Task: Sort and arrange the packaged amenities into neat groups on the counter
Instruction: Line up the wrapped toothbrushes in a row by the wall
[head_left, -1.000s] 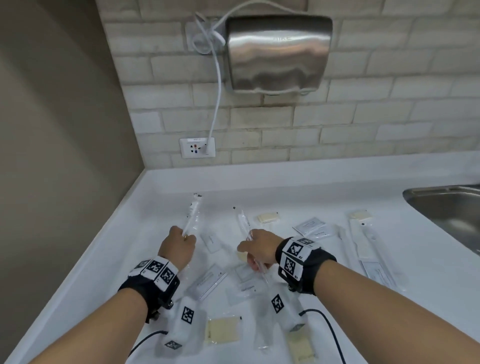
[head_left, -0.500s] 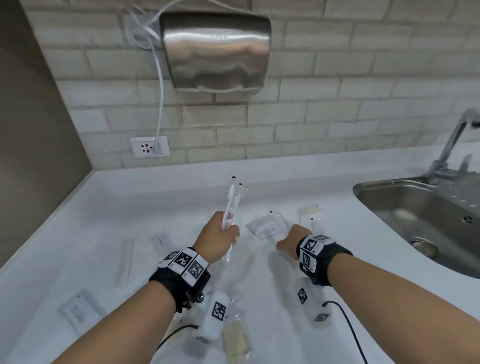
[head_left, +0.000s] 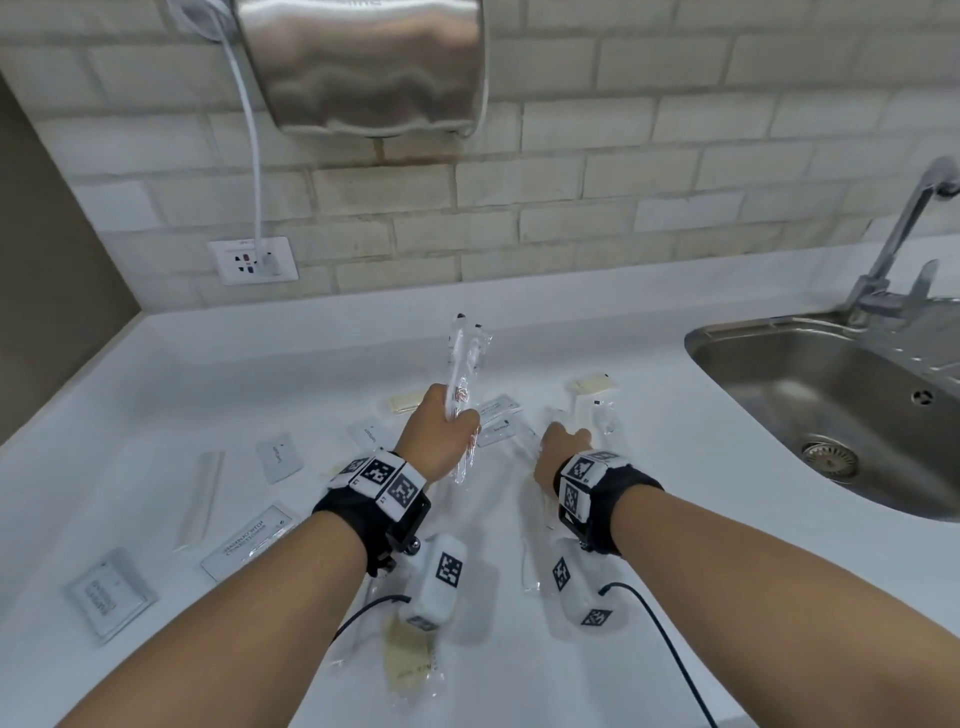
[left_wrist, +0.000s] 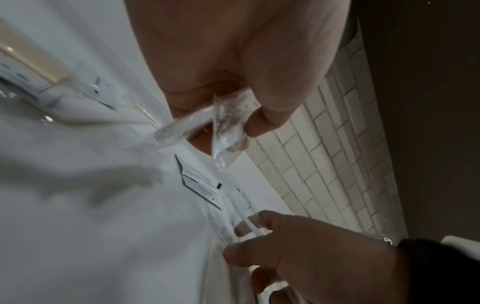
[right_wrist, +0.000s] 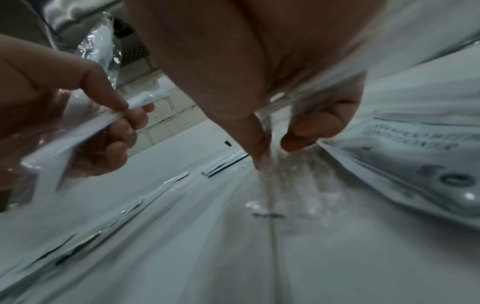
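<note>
My left hand (head_left: 457, 421) grips two clear-wrapped white toothbrushes (head_left: 464, 358), heads pointing up toward the wall; in the left wrist view my fingers (left_wrist: 262, 121) curl round their wrappers (left_wrist: 226, 127). To its right, low over the white counter (head_left: 260, 374), my right hand (head_left: 569, 434) pinches another clear-wrapped toothbrush (left_wrist: 242, 214) between thumb and fingers. That packet (right_wrist: 270, 185) still lies along the counter. Flat white sachets (head_left: 280, 454) and cream soap bars (head_left: 405, 401) lie scattered around both hands.
A steel sink (head_left: 831, 405) with a tap (head_left: 904, 234) takes up the right side. A hand dryer (head_left: 363, 62) and a wall socket (head_left: 253, 260) are on the tiled wall. More sachets (head_left: 110, 597) and a long wrapped item (head_left: 200, 499) lie at the left.
My left hand now holds two toothbrush packets instead of one. My right hand let go of its packet, moved right and took hold of another on the counter. The head view swung right.
</note>
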